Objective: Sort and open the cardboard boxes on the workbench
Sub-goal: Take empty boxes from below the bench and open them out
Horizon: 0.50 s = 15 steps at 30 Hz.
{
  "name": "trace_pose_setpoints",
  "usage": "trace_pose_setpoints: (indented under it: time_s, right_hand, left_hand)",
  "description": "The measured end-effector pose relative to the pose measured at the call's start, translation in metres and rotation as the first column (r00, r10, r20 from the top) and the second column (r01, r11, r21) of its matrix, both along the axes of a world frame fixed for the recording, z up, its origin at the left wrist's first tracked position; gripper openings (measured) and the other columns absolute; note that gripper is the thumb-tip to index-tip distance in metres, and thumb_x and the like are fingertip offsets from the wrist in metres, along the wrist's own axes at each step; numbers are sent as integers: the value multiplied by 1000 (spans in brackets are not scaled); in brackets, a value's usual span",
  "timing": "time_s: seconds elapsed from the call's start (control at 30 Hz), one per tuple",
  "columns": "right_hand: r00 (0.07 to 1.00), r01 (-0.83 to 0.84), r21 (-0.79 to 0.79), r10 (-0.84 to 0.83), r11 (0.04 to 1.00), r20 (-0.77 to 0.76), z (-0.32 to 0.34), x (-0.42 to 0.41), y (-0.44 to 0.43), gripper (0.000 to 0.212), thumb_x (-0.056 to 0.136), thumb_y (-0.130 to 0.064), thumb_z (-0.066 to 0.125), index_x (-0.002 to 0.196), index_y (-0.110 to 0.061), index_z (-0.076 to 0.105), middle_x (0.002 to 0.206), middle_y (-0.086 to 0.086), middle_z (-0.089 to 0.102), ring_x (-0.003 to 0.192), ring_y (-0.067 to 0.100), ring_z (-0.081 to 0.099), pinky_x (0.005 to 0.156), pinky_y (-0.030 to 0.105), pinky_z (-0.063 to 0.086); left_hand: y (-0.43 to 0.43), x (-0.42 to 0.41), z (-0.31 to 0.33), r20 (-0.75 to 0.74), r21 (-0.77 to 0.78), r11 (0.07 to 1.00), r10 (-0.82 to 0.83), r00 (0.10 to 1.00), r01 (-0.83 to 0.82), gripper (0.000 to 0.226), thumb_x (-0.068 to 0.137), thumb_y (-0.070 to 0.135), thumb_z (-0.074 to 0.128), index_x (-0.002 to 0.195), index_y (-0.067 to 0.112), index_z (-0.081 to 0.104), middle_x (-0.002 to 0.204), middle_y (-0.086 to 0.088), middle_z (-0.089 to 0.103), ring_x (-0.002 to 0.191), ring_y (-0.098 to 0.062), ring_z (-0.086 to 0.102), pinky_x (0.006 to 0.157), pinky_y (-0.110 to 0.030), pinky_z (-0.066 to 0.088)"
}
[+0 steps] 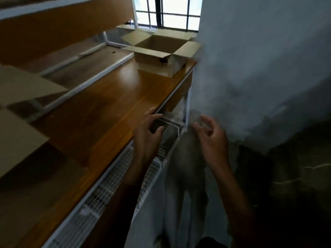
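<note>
Left hand: my left hand (148, 129) had its fingers and thumb curled round a small dark thing (157, 125), right at the edge of the bench (107, 104) and just above the wire tray (107, 185). It was too blurred for me to tell what the thing was.
Right hand: my right hand (209, 133) hung beside the left, on the side of the wall (259, 68) and off the bench. Its fingers were loosely spread and held nothing.
Far box: the far box (150, 59) stood upright well ahead of both hands, at the far end of the bench below the window (172, 11). All four flaps were folded out, and what I could see of the inside looked empty.
Near box: the near box (19, 126) sat well to the left of my left hand. Only its spread flaps showed; the body was out of view.
Done so far: I judged both boxes in view already opened, one at each end of the bench.
Left to do: neither hand touched a box. I could not tell whether unopened boxes waited out of view, or whether two boxes set well apart counted as sorted.
Stage: I judged this a pause between boxes, my left hand busy at the bench edge with something other than cardboard.
</note>
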State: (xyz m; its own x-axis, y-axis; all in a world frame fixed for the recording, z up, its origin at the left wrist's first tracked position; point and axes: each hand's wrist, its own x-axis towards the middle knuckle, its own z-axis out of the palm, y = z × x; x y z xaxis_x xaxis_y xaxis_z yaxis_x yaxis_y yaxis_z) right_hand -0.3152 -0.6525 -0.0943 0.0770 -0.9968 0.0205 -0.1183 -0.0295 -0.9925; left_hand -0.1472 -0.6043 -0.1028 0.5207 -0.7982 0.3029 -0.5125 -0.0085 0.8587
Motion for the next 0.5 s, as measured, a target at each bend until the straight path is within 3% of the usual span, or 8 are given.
trace_pose_setpoints:
  time_s: [0.1,0.17,0.27,0.37,0.5]
  right_hand:
    - [1000,23,-22,-23,1000,-21,1,5,-55,36,93,-31,65,128,-29,59,96,-28,54,81,-17,54,63,3,43]
    - [999,27,-24,-27,999,-30,1,9,-95,35,94,-32,63,128,-30,59,96,-28,54,81,-15,54,62,4,42]
    - [1000,-11,-39,10,999,-23,0,13,-160,33,95,-30,63,127,-28,59,106,-15,59,84,-13,53,57,0,41]
    - [993,-98,-75,93,992,-72,2,13,-228,32,95,-30,62,127,-25,59,114,-9,57,96,2,59,59,-2,40]
    - [980,-158,-106,143,982,-138,11,7,-314,31,95,-33,62,125,-27,60,119,-3,62,101,10,62,67,10,44]
  left_hand:
    - [-59,5,-2,-62,-33,995,95,993,-98,26,80,-5,68,82,20,72,134,5,56,123,-8,52,92,-30,54]
    - [-99,6,-2,-162,-80,989,109,981,-123,30,78,-9,67,73,21,70,119,4,64,108,-8,61,84,-30,58]
    - [-162,9,-2,-210,-106,983,123,970,-148,18,82,0,71,92,15,75,101,2,73,94,-9,70,82,-34,60]
    - [-222,7,4,-242,-182,967,131,961,-178,20,84,1,70,100,12,74,95,0,75,88,-12,73,82,-36,60]
    - [-290,0,17,-236,-210,949,183,954,-234,21,87,-1,67,101,15,71,94,0,74,87,-11,72,82,-36,60]
